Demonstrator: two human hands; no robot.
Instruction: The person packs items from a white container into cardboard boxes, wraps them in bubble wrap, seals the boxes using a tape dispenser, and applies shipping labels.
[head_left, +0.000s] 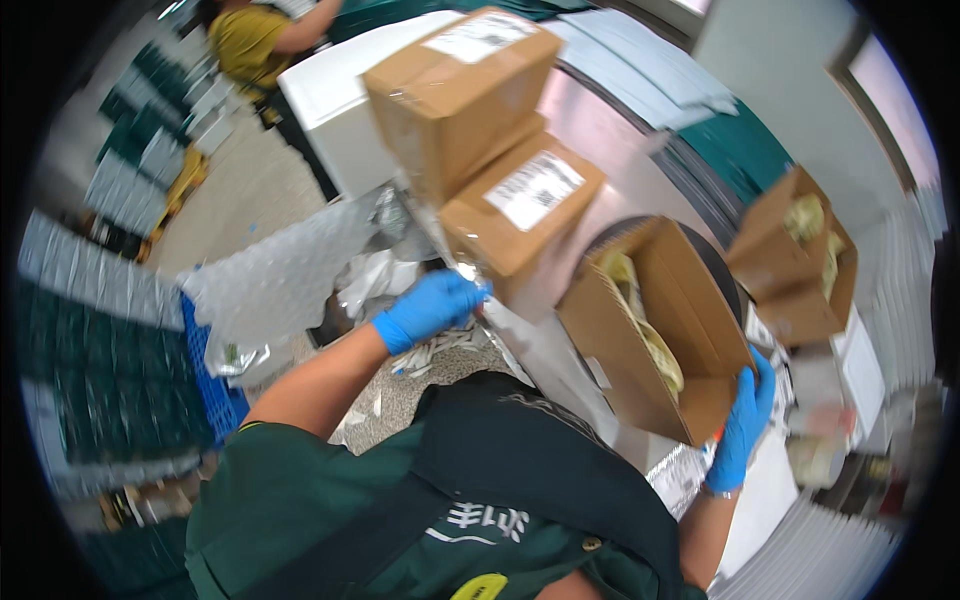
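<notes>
My left hand (439, 304), in a blue glove, is at the metal table's near edge with its fingers bent together. A small shiny or reddish thing shows by its fingertips, too blurred to name. My right hand (742, 427), also gloved in blue, holds the near right corner of an open cardboard box (697, 322). Yellowish wrapped stuff (645, 330) lies along the inside of that box, which stands tilted to my view on a dark round plate (731, 281). Two closed cardboard boxes with labels, an upper one (457, 90) and a lower one (525, 202), stand just beyond my left hand.
Another open box (795, 262) with yellowish contents stands at right, near a tape roll (814, 461). Grey and green sheets (637, 67) lie at the back. Bubble wrap (285, 255) and a blue crate (199, 360) are at left. A person (251, 45) stands beyond the white box (352, 142).
</notes>
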